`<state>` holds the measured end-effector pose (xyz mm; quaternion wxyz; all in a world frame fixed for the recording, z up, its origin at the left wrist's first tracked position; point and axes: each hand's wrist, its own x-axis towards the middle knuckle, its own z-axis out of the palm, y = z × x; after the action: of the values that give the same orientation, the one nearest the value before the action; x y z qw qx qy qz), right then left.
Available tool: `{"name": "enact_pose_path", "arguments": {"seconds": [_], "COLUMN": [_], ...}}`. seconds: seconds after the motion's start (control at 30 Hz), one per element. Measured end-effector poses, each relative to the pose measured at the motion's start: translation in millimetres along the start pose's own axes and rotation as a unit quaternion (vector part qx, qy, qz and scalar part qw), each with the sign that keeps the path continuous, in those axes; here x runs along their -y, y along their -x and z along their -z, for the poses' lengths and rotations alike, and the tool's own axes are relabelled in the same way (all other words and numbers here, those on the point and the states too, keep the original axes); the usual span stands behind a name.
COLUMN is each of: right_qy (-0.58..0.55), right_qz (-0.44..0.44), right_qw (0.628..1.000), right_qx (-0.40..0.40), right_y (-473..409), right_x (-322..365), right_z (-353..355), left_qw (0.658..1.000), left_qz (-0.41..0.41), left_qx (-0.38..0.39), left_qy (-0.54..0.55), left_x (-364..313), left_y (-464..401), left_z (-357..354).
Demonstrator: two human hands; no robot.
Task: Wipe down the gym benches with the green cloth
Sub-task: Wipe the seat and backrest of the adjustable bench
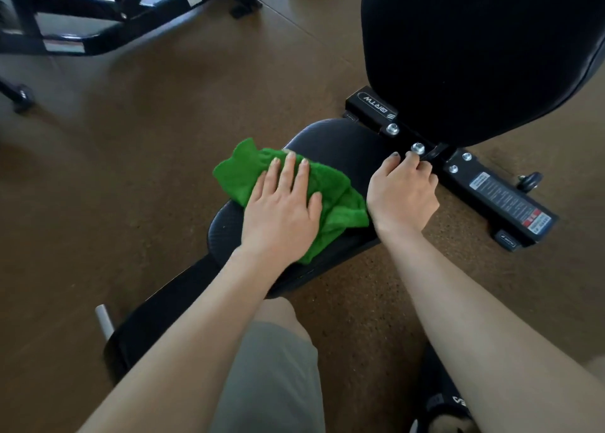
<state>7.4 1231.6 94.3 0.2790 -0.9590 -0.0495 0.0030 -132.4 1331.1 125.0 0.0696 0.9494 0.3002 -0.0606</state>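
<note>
The left hand (281, 203) lies flat with its fingers straight and slightly spread, palm pressing on the green cloth (330, 200). The right hand (403, 190) has its fingers curled, gripping the black frame (501, 190) of the bench just below a silver bolt (417, 148), beside the seat. The two hands are near each other but apart, with a bunched corner of cloth between them. The cloth is crumpled on the black seat pad (334, 138) of the bench, its long axis running from upper left to lower right across the pad, one end hanging over the pad's left edge. The raised back pad (474, 49) stands up at the upper right. A white logo on the frame bracket (371, 100) appears upside down and cannot be read surely; a label (505, 200) with small print and a red patch on the base bar is too small to read. Another black equipment frame (98, 16) stands on the brown floor (147, 138) at the upper left.
</note>
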Motion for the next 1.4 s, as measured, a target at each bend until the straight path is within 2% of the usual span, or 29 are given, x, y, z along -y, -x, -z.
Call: {"name": "enact_pose_path", "arguments": {"seconds": [0.2,0.3,0.47,0.63,0.73,0.93,1.07,1.23,1.33,1.4], "right_qy": [-0.021,-0.016,-0.004,-0.002,0.005,0.001,-0.024,-0.040,-0.036,-0.028], "right_qz": [-0.003,0.002,0.000,-0.002,-0.006,-0.003,-0.002,-0.004,-0.009,-0.011], "right_qw": [1.000,1.000,0.999,1.000,1.000,1.000,1.000,0.999,0.999,0.999], "right_qx": [-0.002,0.019,0.037,0.029,0.021,0.015,0.019,0.008,0.011,0.015], "right_y": [-7.9,-8.3,0.9,4.2,3.4,-0.7,-3.1,-2.7,-1.9,-1.0], "right_x": [-7.1,-5.2,0.9,1.5,1.9,-0.7,-3.7,-6.2,-4.3,-2.6], "right_z": [-3.3,0.3,8.0,7.7,4.4,1.6,3.1,1.2,-0.2,-0.3], "left_qw": [0.998,0.996,0.970,0.920,0.916,0.952,0.972,0.970,0.979,0.988], "left_qz": [0.025,0.074,0.196,0.263,0.285,0.258,0.193,0.152,0.120,0.084], "left_qx": [-0.006,-0.004,-0.001,-0.096,-0.120,-0.001,-0.040,-0.105,-0.131,-0.120], "left_qy": [0.051,0.058,0.141,0.275,0.257,0.166,0.129,0.161,0.102,0.053], "left_x": [-10.8,9.0,59.6,57.3,52.0,54.6,48.2,43.7,29.3,27.9], "left_y": [-74.9,-51.9,21.3,69.2,61.0,-21.6,8.6,87.6,114.3,104.5], "left_z": [-0.9,7.1,13.5,-2.6,-2.0,21.7,14.0,-9.9,-24.9,-21.4]}}
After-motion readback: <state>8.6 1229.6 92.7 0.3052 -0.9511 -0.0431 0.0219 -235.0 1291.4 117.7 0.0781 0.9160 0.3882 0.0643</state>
